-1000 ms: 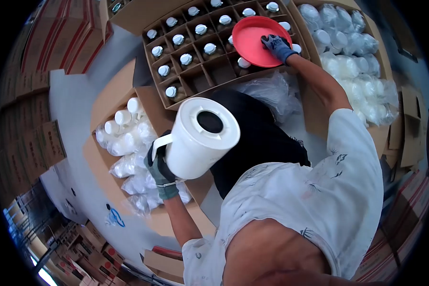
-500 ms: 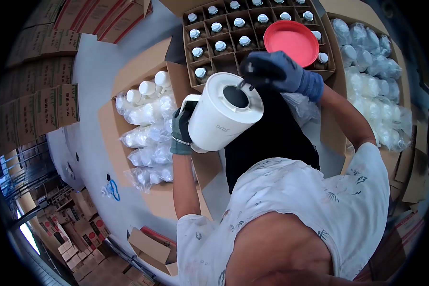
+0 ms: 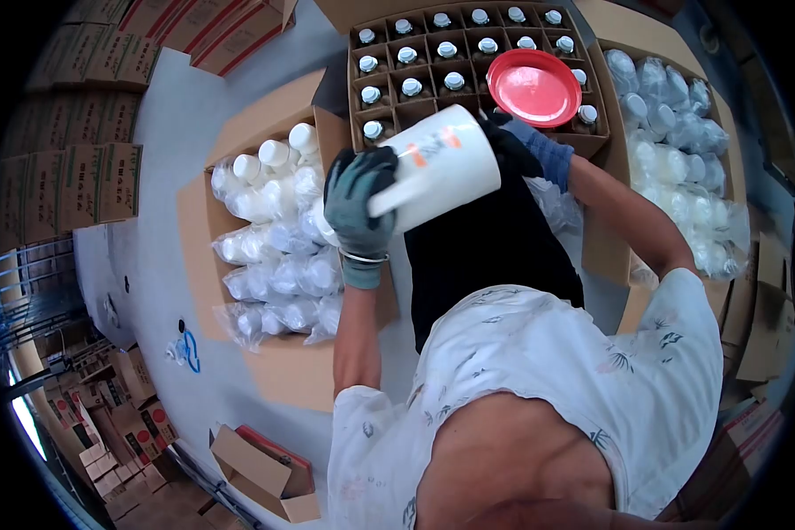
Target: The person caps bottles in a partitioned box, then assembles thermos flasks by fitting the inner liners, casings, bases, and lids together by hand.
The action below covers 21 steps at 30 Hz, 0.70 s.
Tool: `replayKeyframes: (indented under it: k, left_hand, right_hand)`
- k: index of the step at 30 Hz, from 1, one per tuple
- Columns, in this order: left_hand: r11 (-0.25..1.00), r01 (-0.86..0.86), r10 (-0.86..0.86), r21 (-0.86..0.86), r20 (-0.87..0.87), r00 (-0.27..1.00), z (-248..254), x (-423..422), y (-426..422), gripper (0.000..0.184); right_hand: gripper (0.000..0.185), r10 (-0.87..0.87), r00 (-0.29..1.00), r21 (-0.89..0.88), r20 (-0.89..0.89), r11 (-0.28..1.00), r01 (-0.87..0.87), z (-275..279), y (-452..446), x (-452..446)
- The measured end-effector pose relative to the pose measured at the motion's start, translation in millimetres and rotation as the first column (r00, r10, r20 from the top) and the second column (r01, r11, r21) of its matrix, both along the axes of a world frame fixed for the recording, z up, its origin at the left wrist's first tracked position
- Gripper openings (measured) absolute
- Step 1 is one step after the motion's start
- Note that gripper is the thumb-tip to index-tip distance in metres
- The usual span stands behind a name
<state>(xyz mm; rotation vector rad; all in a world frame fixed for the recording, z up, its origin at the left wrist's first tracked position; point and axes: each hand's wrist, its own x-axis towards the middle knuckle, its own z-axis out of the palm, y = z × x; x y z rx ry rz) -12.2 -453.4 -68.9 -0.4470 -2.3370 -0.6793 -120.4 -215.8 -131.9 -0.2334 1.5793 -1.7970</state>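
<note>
In a grey-green glove with black fingers, my left hand (image 3: 360, 199) is closed round the handle side of a white plastic jug (image 3: 455, 172). The jug is tipped on its side, with orange and grey print showing; its opening is out of sight. At the jug's right end is my right hand (image 3: 532, 148), in a blue-grey glove with black fingers. Most of its fingers are behind the jug, so their grip is unclear. Just beyond both hands stands a divided carton (image 3: 354, 99) of bottles with white caps (image 3: 411, 87). A red plastic dish (image 3: 534, 87) rests on these bottles.
An open carton (image 3: 194, 265) of bagged white bottles (image 3: 278, 238) stands to the left. Another carton (image 3: 611, 212) with bagged bottles (image 3: 689, 194) is on the right. Stacked boxes (image 3: 71, 181) line the far left. A small open box (image 3: 252, 464) lies lower left.
The jug has turned and tipped, so its dark opening no longer shows and its printed side does. My left hand has risen with it. My right hand has moved from the opening to its right end.
</note>
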Motion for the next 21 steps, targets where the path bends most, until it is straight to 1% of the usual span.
replayKeyframes:
  k: [1,2,3,4,5,6,8,9,10,11,12,13,14,15,16,17,18,19,20,21]
  left_hand:
    - [0.989,0.025,-0.023,-0.143,0.015,1.0,10,1,4,0.02]
    - [0.958,0.051,-0.042,-0.283,0.036,0.998,17,2,6,0.024]
    - [0.94,0.122,-0.123,-0.319,0.018,0.992,24,2,11,0.025]
    - [0.916,0.183,-0.194,-0.357,0.003,0.981,29,-1,11,0.026]
    - [0.907,0.234,-0.251,-0.35,-0.005,0.968,30,-9,7,0.03]
    - [0.892,0.275,-0.274,-0.358,0.056,0.96,44,-15,0,0.033]
    - [0.935,0.299,-0.287,-0.191,0.089,0.954,40,-29,-20,0.032]
    - [0.951,0.296,-0.283,-0.089,0.132,0.95,40,-32,-28,0.032]
    - [0.934,0.358,-0.351,-0.004,0.186,0.918,38,-35,-39,0.034]
    - [0.918,0.397,-0.388,-0.007,0.193,0.901,39,-37,-41,0.035]
    - [0.898,0.44,-0.43,-0.006,0.2,0.881,38,-39,-40,0.036]
    - [0.909,0.415,-0.395,-0.045,0.229,0.89,32,-38,-36,0.037]
    - [0.922,0.386,-0.374,-0.01,0.226,0.899,26,-38,-33,0.037]
    - [0.938,0.292,-0.33,0.187,0.224,0.917,10,-36,-37,0.035]
    - [0.906,0.2,-0.298,0.372,0.227,0.927,-8,-37,-45,0.034]
    - [0.852,0.036,-0.24,0.523,0.329,0.913,-14,-39,-50,0.032]
    - [0.765,-0.144,-0.199,0.628,0.443,0.874,-19,-40,-59,0.03]
    - [0.833,-0.161,-0.141,0.529,0.484,0.863,-27,-40,-70,0.026]
    - [0.89,-0.181,-0.069,0.419,0.517,0.853,-38,-39,-83,0.022]
    - [0.901,-0.16,-0.082,0.404,0.52,0.85,-59,-39,-94,0.02]
  right_hand:
    - [0.027,0.124,0.991,-0.048,-0.051,0.991,-0.127,-28,11,-4]
    - [0.027,0.2,0.975,-0.082,-0.093,0.975,-0.207,-51,21,-5]
    - [0.026,0.242,0.961,-0.096,-0.13,0.962,-0.255,-68,28,-3]
    - [0.029,0.248,0.945,-0.205,0.212,0.957,-0.205,-75,32,-3]
    - [0.031,0.204,0.961,-0.2,0.187,0.966,-0.166,-66,35,5]
    - [0.031,0.187,0.964,-0.13,0.191,0.978,-0.164,-59,39,2]
    - [0.033,0.058,0.979,0.098,0.195,0.992,-0.078,-49,54,-15]
    - [0.035,-0.054,0.982,0.212,0.181,0.977,0.014,-46,64,-30]
    - [0.038,-0.175,0.973,0.31,0.153,0.943,0.121,-47,74,-45]
    - [0.043,-0.331,0.938,0.327,0.1,0.902,0.283,-48,82,-54]
    - [0.042,-0.386,0.911,0.313,-0.145,0.856,0.412,-121,108,-92]
    - [0.039,-0.368,0.923,0.469,-0.116,0.799,0.377,-129,117,-110]
    - [0.037,-0.362,0.919,0.434,-0.156,0.811,0.393,-148,123,-125]
    - [0.036,-0.365,0.91,0.401,-0.199,0.817,0.415,-176,131,-134]
    - [0.034,-0.381,0.891,0.362,-0.248,0.816,0.45,-188,144,-140]
    - [0.027,-0.442,0.894,0.219,-0.078,0.867,0.447,-154,127,-130]
    - [0.031,-0.489,0.864,0.127,-0.122,0.855,0.502,-92,94,-98]
    - [0.041,-0.387,0.897,0.028,-0.214,0.916,0.401,-73,89,-90]
    - [0.052,-0.345,0.885,0.034,-0.312,0.927,0.373,-51,75,-83]
    - [0.053,-0.285,0.878,0.023,-0.384,0.948,0.318,-10,57,-70]
